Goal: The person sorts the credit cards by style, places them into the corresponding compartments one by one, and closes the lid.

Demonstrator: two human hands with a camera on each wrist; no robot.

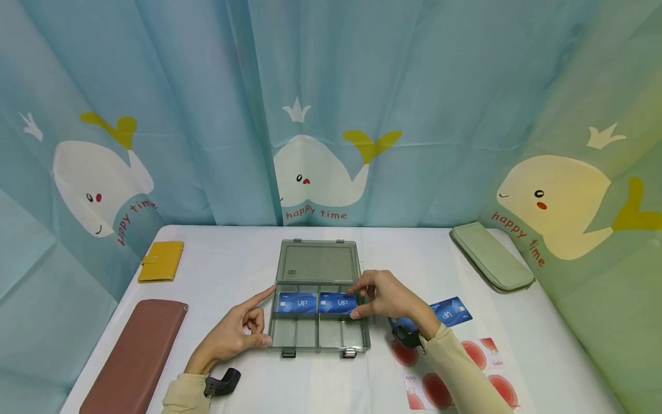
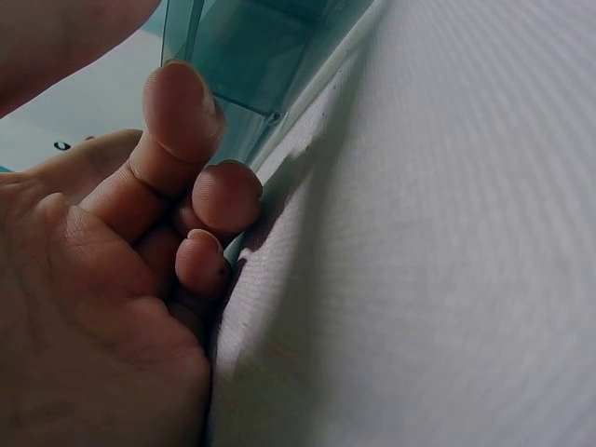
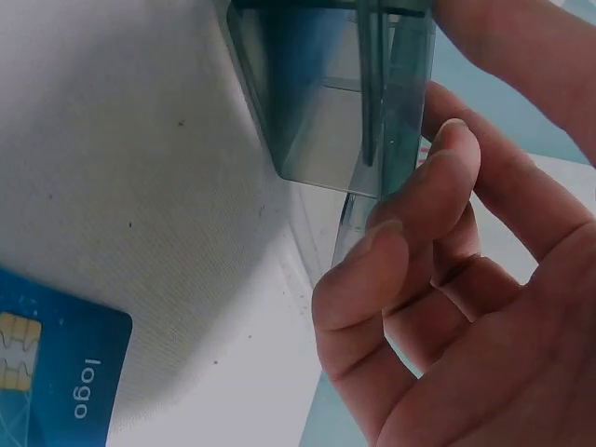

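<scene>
An open grey see-through compartment box (image 1: 318, 348) lies mid-table with its lid (image 1: 318, 261) folded back. Two blue VIP cards sit side by side in its far row, one on the left (image 1: 297, 302) and one on the right (image 1: 333, 302). My right hand (image 1: 380, 299) reaches over the box's right end and pinches the right card between thumb and fingers. My left hand (image 1: 248, 322) lies against the box's left wall, index finger and thumb stretched along it and the other fingers curled. The left wrist view shows this hand (image 2: 168, 223) beside the box (image 2: 270, 56). The right wrist view shows my right hand (image 3: 438, 279) at the box's wall (image 3: 326, 130).
A third blue card (image 1: 452, 312) (image 3: 47, 372) lies on the white cloth right of the box. Several red-dotted cards (image 1: 465, 368) are at the front right. A yellow wallet (image 1: 161, 261) and a brown case (image 1: 137, 353) lie left, a green pouch (image 1: 491, 257) far right.
</scene>
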